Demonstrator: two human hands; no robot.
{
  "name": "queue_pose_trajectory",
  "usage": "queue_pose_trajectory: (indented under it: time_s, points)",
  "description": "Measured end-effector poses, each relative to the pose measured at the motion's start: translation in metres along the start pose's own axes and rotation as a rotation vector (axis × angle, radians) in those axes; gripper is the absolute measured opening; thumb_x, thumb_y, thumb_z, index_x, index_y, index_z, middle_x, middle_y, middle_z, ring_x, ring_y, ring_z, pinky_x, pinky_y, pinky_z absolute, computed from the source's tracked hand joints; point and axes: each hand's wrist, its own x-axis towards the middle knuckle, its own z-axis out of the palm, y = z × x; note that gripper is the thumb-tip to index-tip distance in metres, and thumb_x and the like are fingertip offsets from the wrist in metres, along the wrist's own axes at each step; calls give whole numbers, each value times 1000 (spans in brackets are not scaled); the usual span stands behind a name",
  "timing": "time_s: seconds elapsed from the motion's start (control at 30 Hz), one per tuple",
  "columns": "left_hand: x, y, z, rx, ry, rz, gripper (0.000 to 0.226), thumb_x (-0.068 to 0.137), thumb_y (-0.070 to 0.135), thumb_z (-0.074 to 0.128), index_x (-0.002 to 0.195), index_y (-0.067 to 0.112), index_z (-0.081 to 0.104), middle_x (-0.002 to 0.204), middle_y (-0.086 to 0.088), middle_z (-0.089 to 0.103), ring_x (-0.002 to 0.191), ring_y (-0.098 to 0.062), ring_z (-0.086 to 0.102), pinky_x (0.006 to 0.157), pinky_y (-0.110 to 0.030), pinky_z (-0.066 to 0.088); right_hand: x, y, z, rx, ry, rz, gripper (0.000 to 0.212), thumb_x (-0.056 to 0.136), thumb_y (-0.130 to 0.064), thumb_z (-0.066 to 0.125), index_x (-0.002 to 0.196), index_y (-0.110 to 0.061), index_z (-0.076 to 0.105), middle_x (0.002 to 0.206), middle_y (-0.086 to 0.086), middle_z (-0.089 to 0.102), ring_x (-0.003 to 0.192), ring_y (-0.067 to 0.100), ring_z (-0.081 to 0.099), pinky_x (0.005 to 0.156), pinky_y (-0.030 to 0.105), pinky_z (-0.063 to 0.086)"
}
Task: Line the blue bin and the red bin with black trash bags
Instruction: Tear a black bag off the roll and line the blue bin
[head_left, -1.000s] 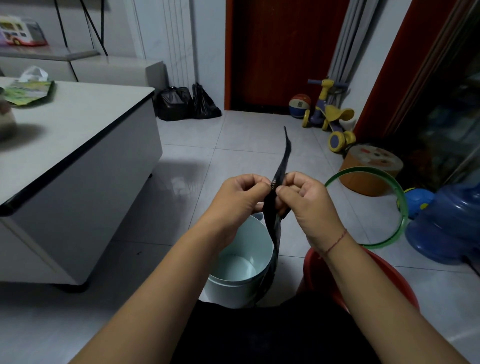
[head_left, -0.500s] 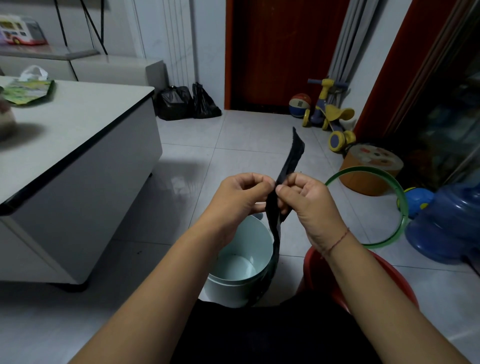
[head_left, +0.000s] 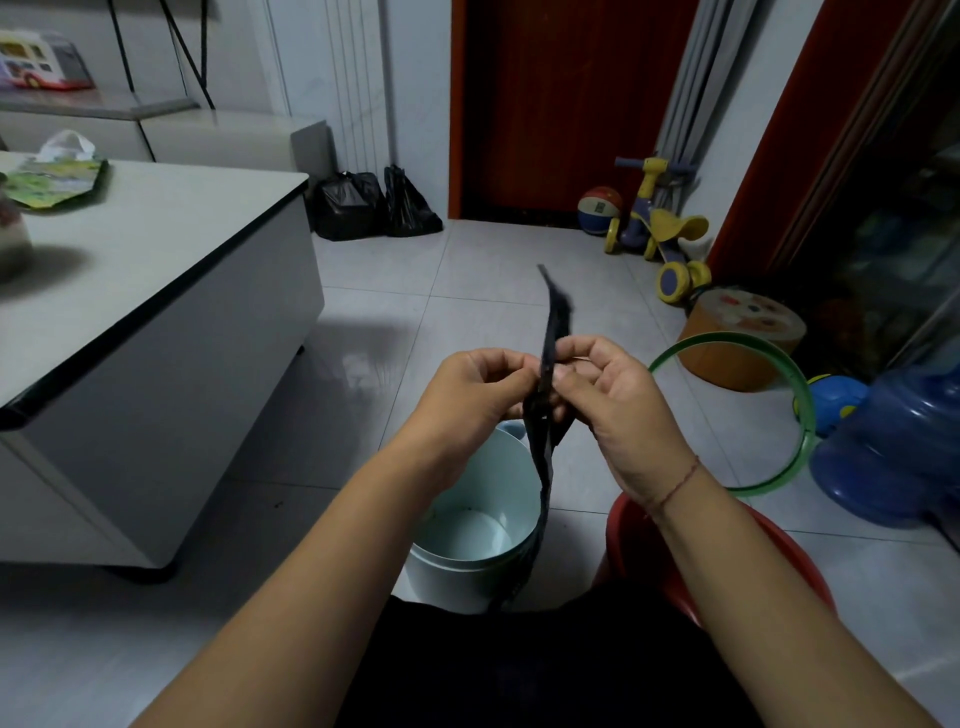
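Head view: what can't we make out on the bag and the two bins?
Head view only:
- black trash bag: the pinched edge is covered by fingers of the left hand and right hand; its lower end disappears behind dark clothing.
- red bin: inside hidden by the right forearm and clothing.
- blue bin: base hidden by clothing.
- Object on the table: blurred, cut off by the left edge.

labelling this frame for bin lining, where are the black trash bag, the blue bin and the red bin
black trash bag (head_left: 557, 327): head view, on the folded strip sticking up.
blue bin (head_left: 506, 478): head view, on its pale inner wall.
red bin (head_left: 626, 540): head view, on its left wall.
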Motion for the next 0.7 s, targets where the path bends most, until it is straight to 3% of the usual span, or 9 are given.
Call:
queue_pose_trajectory:
  time_s: [0.1,0.2,0.4,0.5,0.6,0.7]
  points:
    - [0,0,2,13,-5,-2,12,93,8,53,89,2,63,73,-8,63,63,-13,61,67,-20,52,-2,-3,2,-33,46,-15,13,90,-3,56,96,-14,59,71,10,66,62,20,61,62,23,55]
    - [0,1,4,-7,22,3,11,93,7,53,87,4,62,77,-11,62,69,-22,59,76,-31,52,-3,-4,1,-82,80,-32,8,88,-7,60,95,-11,63,80,20,71,71,29,69,68,31,59]
    - [-1,1,1,4,5,-2,15,92,9,56,78,12,62,67,-3,65,65,-22,61,87,-47,49,-1,-4,-4,-174,53,-31,6,85,-6,64,90,-7,65,78,21,70,67,28,68,66,32,59]
    - [-1,0,-1,31,-19,8,16,92,9,56,77,13,62,66,0,65,63,-17,62,81,-40,51,0,-3,-6,-198,29,-17,7,85,-5,63,87,-11,65,75,16,71,65,26,67,63,29,58]
    - [-2,1,1,31,-28,22,17,91,5,55,77,12,61,66,0,61,59,-10,60,67,-23,52,0,-3,-5,-238,18,-14,3,85,-6,62,85,-8,65,71,16,70,60,25,64,60,33,57]
    - [-2,0,2,37,-35,20,18,92,3,53,77,11,59,67,-1,58,58,-8,57,65,-20,51,1,-2,-2,-248,38,-21,4,84,-6,62,83,-2,63,71,22,68,66,39,66,62,46,57]
